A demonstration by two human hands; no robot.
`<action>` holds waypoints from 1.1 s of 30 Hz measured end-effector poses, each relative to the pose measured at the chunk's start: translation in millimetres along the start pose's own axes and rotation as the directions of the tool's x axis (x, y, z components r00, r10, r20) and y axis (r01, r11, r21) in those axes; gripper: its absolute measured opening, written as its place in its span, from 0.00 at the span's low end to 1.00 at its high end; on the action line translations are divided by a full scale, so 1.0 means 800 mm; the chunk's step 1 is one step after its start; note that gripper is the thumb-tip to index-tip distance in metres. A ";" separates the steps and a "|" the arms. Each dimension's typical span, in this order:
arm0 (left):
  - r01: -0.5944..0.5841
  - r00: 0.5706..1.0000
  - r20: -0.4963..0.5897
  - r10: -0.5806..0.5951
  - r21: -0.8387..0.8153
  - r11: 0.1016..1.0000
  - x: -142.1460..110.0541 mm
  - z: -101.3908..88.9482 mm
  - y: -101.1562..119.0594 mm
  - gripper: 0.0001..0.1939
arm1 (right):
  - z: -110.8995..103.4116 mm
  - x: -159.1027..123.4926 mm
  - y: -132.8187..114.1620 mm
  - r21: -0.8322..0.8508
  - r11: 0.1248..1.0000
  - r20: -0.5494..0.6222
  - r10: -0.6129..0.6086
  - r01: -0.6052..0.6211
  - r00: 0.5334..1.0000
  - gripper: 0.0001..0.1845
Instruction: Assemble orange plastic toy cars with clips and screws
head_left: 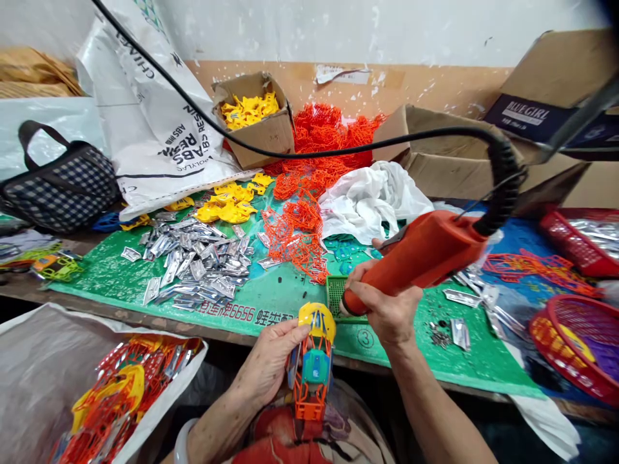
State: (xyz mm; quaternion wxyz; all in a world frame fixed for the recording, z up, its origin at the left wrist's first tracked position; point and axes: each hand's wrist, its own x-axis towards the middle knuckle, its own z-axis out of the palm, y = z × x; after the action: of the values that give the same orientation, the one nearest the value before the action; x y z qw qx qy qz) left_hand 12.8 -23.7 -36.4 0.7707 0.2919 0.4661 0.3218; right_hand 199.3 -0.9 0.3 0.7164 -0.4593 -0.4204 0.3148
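My left hand (273, 361) is closed around the left side of a toy car body (315, 367), with a yellow hood, a teal middle and an orange lattice frame. It is held over my lap, just off the table's front edge. My right hand (389, 309) grips a red electric screwdriver (411, 261), whose black cable (309, 154) rises to the right and loops across the view. The tool's tip points left and down, in front of a small green basket (333, 293), apart from the car body. The tip itself is hard to make out.
Silver plastic parts (203, 258) lie heaped on the green sheet, beside yellow car hoods (229, 203) and orange frames (300, 225). Small screws (439, 335) lie at right, near red baskets (570, 348). A bag of assembled bodies (111, 399) stands at lower left; boxes (261, 138) line the wall.
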 end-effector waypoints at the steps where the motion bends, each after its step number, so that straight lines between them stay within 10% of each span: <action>1: -0.003 1.000 0.004 0.003 -0.002 1.000 0.000 0.000 -0.001 0.17 | -0.001 0.002 -0.005 0.007 1.000 -0.014 -0.009 0.009 1.000 0.07; 16: 0.010 0.999 0.046 -0.005 -0.105 0.994 -0.006 0.014 0.003 0.18 | 0.040 -0.021 -0.064 0.296 0.950 0.145 0.055 -0.097 0.988 0.30; 33: 0.002 0.997 0.071 0.008 -0.133 0.991 -0.007 0.017 0.001 0.16 | 0.038 -0.025 -0.046 0.250 0.966 0.201 0.015 -0.066 0.979 0.11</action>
State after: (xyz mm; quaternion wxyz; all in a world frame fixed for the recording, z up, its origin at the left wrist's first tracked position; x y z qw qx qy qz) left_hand 22.8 -29.2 -27.3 0.8041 0.2521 0.4153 0.3426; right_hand 165.5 -20.2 35.0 0.7176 -0.3383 -0.4359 0.4249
